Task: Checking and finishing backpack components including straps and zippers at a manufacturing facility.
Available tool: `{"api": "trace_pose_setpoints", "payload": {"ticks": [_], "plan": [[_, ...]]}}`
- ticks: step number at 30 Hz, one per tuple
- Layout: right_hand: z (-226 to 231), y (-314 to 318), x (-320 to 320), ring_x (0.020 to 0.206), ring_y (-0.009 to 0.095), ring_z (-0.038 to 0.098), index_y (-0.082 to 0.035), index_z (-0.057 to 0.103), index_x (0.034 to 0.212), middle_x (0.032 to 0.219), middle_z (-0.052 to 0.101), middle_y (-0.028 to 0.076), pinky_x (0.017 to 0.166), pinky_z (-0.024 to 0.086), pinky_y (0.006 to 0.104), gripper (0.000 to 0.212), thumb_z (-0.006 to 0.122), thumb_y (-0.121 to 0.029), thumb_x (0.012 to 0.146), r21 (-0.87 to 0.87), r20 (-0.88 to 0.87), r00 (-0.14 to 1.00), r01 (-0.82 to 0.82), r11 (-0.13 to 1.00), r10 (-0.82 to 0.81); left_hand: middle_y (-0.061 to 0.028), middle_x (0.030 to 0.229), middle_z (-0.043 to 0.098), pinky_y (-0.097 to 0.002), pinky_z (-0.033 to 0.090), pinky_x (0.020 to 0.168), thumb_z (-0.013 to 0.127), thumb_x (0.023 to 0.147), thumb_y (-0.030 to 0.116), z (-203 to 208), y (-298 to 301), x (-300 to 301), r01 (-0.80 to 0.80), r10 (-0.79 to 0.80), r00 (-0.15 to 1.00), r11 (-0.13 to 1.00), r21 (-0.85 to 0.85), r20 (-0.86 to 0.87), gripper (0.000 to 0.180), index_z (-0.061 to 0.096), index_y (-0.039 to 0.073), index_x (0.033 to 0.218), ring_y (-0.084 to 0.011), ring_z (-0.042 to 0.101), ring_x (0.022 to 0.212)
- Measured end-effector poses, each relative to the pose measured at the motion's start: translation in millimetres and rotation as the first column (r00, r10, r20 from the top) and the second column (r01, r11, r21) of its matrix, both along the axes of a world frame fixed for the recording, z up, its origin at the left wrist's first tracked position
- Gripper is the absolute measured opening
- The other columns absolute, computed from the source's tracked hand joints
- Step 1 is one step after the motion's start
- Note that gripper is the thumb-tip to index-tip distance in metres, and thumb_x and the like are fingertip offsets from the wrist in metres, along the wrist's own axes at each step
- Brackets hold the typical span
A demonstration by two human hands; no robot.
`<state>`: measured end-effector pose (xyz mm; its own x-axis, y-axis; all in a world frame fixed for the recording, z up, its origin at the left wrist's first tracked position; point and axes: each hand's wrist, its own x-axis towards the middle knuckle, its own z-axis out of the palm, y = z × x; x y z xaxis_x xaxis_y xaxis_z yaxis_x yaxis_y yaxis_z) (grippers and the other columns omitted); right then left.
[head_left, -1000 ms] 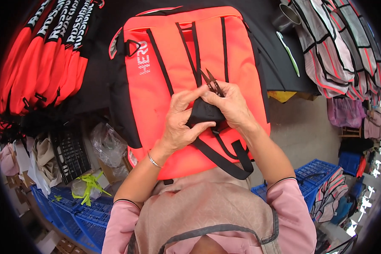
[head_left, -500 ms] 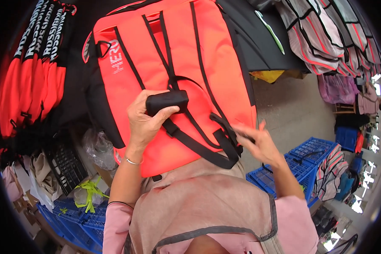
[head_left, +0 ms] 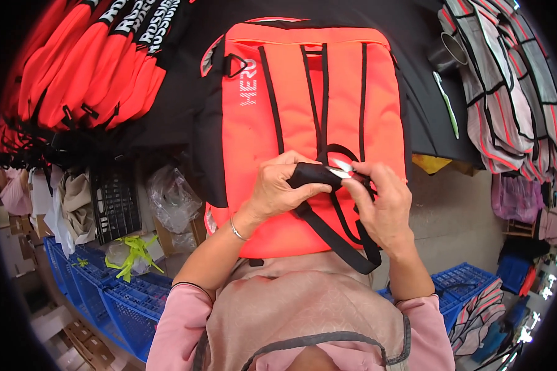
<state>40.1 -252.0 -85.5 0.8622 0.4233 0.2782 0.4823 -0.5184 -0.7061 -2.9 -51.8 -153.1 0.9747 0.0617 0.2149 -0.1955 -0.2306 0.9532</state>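
A bright coral-orange and black backpack [head_left: 247,139] lies in front of me, its shoulder straps [head_left: 345,99] upward and its lower end against my apron. My left hand [head_left: 272,188] is closed around a black padded handle wrap [head_left: 309,175], raised over the backpack's middle. Pinched in my right hand [head_left: 385,201] is a small pair of thread snips [head_left: 340,169]. Their silvery blades touch or nearly touch the wrap's right end; the exact contact is hidden by my fingers. Below my hands, a black webbing strap [head_left: 334,238] loops down over the backpack.
Coral-and-black fabric pieces [head_left: 99,68] hang at the far left. Pink-grey panels with black edging [head_left: 501,93] are piled at right, beside a white-green toothbrush-like tool [head_left: 447,105] and a metal cup [head_left: 449,52]. Blue crates [head_left: 133,312] stand low on both sides.
My right hand has come from the lower right up to the black wrap, bringing the snips' blades to its end. My left hand still holds the wrap, now turned. The view has shifted leftward.
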Motion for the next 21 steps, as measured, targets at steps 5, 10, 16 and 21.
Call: {"api": "trace_pose_setpoints", "payload": {"ticks": [5,10,16,21], "plan": [[-13,0,-1,0.068,0.024,0.066,-0.004,0.065,0.092,0.076,0.068,0.010,0.060,0.051,0.0332,0.016,0.075,-0.015,0.085,-0.159,-0.113,0.992,-0.075,0.984,0.057,-0.0112,0.101,0.072,-0.0288,0.055,0.075,0.087,0.069,0.009,-10,0,-8,0.016,-0.016,1.000,0.998,0.058,0.007,0.028,0.077,0.003,0.095,-0.0187,0.070,0.088],[-9,-10,10,0.071,0.009,0.061,0.003,0.064,0.100,0.078,0.065,0.003,0.064,0.049,0.0245,0.012,0.064,-0.007,0.094,0.176,-0.514,0.857,0.152,0.973,-0.040,-0.0175,0.127,0.063,-0.0383,0.053,0.091,0.079,0.081,0.031,3,0,-37,0.242,-0.295,0.940,0.931,0.273,0.172,0.036,0.072,-0.003,0.091,-0.0302,0.065,0.106],[-12,-17,26,0.080,0.008,0.059,0.002,0.060,0.108,0.088,0.062,0.002,0.075,0.047,0.0217,0.016,0.062,-0.005,0.095,0.278,-0.532,0.841,0.065,0.958,0.098,-0.0170,0.142,0.052,-0.0461,0.044,0.106,0.068,0.087,0.039,6,-2,-109,0.241,-0.327,0.938,0.849,0.470,0.111,0.042,0.071,0.000,0.102,-0.0301,0.056,0.125],[-5,34,4,0.083,0.009,0.061,-0.001,0.061,0.111,0.091,0.064,0.002,0.077,0.049,0.0232,0.040,0.082,-0.006,0.078,0.195,-0.528,0.801,-0.209,0.958,0.282,-0.0214,0.140,0.052,-0.0447,0.045,0.103,0.068,0.089,0.020,11,52,-155,-0.465,0.439,0.881,0.737,0.491,0.176,0.038,0.063,0.001,0.122,-0.0344,0.054,0.125]]}}
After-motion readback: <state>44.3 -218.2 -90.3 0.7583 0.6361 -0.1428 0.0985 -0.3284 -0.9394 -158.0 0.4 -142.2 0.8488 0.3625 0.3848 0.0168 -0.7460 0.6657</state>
